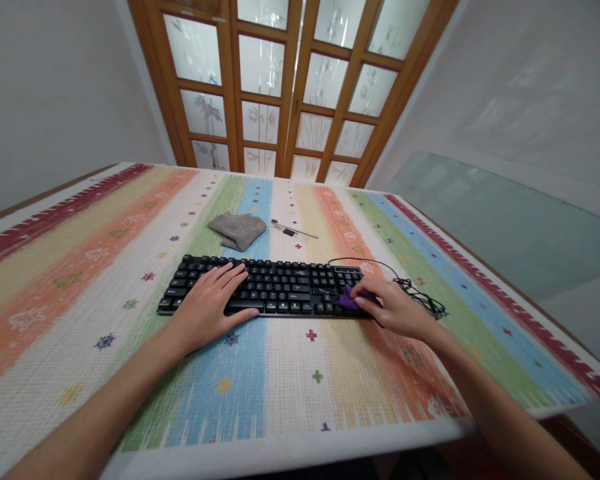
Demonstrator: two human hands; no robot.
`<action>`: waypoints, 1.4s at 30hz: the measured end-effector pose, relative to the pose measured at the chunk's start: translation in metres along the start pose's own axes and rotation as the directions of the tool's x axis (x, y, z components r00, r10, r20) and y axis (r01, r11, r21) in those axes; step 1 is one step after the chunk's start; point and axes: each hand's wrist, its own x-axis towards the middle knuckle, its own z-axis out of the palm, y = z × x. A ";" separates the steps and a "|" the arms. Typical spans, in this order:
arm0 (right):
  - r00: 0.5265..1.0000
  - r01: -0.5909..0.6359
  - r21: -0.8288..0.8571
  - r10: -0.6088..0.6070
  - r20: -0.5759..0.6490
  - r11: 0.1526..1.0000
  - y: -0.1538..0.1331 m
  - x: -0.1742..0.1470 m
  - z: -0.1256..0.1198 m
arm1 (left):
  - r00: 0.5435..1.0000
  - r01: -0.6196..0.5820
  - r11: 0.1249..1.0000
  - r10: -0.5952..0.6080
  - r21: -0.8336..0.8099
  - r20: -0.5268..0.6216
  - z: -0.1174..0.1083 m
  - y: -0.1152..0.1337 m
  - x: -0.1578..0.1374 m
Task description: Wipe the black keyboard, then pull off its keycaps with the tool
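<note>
Striped tablecloth (300,373), keyboard (275,281), lettering (299,297) illegible, left fingers (234,279) splayed over keys, right fingers (371,285) pinching purple cloth (347,299)

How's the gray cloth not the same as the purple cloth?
The gray cloth is gray, while the purple cloth is purple. The gray cloth lies on the tablecloth beyond the keyboard; the purple cloth is pinched in the right hand over the keyboard's right part. More of the gray cloth shows than the purple cloth. Both look like soft fabric.
</note>
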 end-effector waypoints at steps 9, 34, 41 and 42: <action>0.986 -0.037 -0.191 0.004 -0.168 0.981 0.011 0.013 0.018 | 1.000 0.006 1.000 -0.006 -0.002 -0.014 -0.001 0.001 -0.001; 0.952 -0.066 -0.121 0.026 -0.304 0.990 0.012 0.020 0.007 | 0.999 0.032 0.999 -0.033 -0.015 -0.011 -0.002 0.004 0.000; 0.983 -0.074 -0.185 0.040 -0.178 0.980 0.018 0.014 0.020 | 0.999 0.036 0.999 -0.036 -0.040 -0.020 -0.004 0.006 0.000; 0.987 -0.063 -0.178 0.034 -0.159 0.982 0.017 0.011 0.018 | 0.999 0.038 0.999 -0.038 -0.039 -0.019 -0.004 0.006 0.000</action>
